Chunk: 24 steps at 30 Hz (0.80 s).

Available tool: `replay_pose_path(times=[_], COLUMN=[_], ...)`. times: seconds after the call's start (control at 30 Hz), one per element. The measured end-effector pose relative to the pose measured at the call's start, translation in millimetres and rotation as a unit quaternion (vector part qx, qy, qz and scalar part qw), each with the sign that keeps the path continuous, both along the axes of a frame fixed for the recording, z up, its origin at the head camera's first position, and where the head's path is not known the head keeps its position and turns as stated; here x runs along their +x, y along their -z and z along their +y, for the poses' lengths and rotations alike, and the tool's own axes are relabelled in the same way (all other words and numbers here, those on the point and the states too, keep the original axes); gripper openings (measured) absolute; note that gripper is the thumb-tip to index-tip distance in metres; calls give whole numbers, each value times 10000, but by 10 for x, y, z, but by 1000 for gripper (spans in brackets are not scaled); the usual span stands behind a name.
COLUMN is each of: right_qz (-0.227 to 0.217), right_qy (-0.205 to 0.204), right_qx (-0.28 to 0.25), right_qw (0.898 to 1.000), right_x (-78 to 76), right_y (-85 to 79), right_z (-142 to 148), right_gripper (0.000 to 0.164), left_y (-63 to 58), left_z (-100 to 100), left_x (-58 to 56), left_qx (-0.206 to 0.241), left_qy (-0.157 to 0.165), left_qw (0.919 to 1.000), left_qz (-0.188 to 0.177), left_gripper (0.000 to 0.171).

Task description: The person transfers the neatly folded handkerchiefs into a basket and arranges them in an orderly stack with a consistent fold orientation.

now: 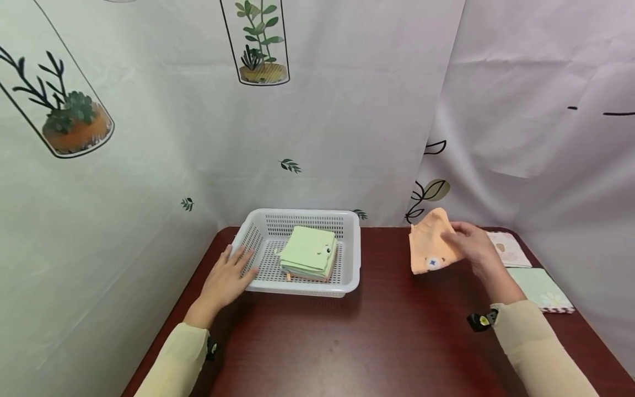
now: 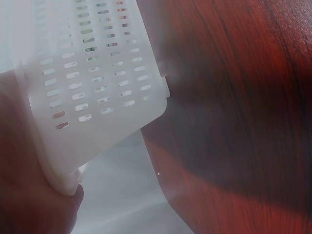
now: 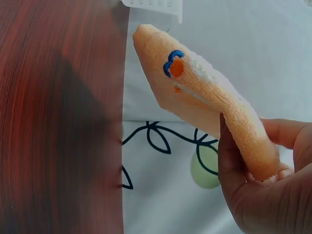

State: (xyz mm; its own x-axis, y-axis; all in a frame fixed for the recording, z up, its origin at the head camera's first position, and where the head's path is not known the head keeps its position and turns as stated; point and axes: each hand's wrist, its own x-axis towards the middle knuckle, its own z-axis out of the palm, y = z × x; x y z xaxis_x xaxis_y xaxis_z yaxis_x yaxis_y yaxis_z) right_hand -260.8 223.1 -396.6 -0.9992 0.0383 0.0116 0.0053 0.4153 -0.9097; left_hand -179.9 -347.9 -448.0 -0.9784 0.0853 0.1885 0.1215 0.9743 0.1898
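Over the table (image 1: 337, 342), the right hand (image 1: 474, 244) pinches orange cloth (image 1: 430, 242), left hand (image 1: 225, 280) spread against a basket (image 1: 310, 288).

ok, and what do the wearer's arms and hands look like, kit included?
Left sleeve and right sleeve: long, plain, pale cream, ending at the wrists. The left hand and right hand are bare, no gloves. Right wrist device: small, black, with a yellow mark, by the cuff. Left wrist device: also black, too small to detail. No cables visible.
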Motion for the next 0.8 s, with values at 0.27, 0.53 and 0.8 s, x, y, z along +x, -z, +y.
replay_pose_path(times=[0.27, 0.53, 0.8], right_qz=[-183, -203, -95], right_qy=[-58, -86, -232], right_qx=[-89, -205, -378], right_qw=[9998, 9995, 9990], right_x=[74, 138, 181], right_y=[-16, -37, -77], right_z=[-84, -186, -272], right_gripper=[59, 60, 60], left_y=[6, 0, -5], left_z=[4, 9, 14], left_x=[1, 11, 14], left_qx=[28, 29, 74], left_qy=[15, 4, 3], left_qw=[10000, 10000, 10000], left_qz=[15, 21, 55], left_gripper=[64, 64, 63])
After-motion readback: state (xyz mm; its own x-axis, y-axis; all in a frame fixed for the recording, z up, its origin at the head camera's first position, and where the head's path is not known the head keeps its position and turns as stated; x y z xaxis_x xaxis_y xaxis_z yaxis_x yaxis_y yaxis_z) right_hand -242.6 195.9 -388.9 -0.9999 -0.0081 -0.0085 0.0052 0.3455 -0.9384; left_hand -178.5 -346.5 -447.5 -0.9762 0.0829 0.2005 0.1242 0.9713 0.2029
